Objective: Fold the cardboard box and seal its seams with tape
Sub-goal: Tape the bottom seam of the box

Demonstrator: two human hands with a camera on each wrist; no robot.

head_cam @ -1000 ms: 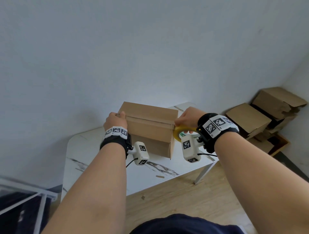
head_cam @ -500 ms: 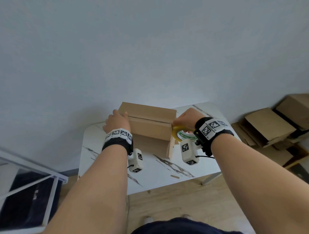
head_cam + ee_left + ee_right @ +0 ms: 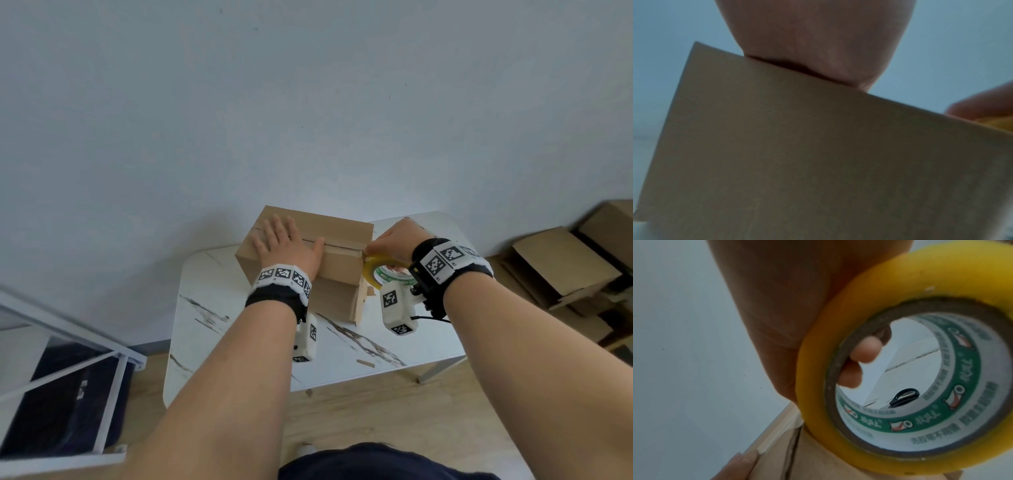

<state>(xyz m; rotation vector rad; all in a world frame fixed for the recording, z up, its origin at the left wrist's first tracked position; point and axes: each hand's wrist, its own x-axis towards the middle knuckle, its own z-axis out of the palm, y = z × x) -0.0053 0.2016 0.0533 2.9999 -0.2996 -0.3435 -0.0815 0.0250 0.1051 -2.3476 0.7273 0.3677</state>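
Note:
A brown cardboard box (image 3: 339,233) stands on the white marble table (image 3: 212,301), its top flaps folded down with a seam along the middle. My left hand (image 3: 284,240) lies flat on the box top, fingers spread and straight, thumb along the seam. The box side (image 3: 818,154) fills the left wrist view, with the palm (image 3: 818,40) above it. My right hand (image 3: 394,238) grips a yellow tape roll (image 3: 383,270) at the box's right end of the seam. In the right wrist view, fingertips (image 3: 865,352) curl inside the roll (image 3: 900,369), over the box edge (image 3: 777,443).
Black scissors (image 3: 904,396) lie on the table behind the roll. Several flattened and folded cardboard boxes (image 3: 561,263) are stacked on the floor at the right. A white metal frame (image 3: 68,342) stands at the left. A small cardboard scrap (image 3: 364,363) lies near the table's front edge.
My left hand has moved from gripping the box's left end to lying flat on the top flaps. The right hand stays at the right end with the tape roll.

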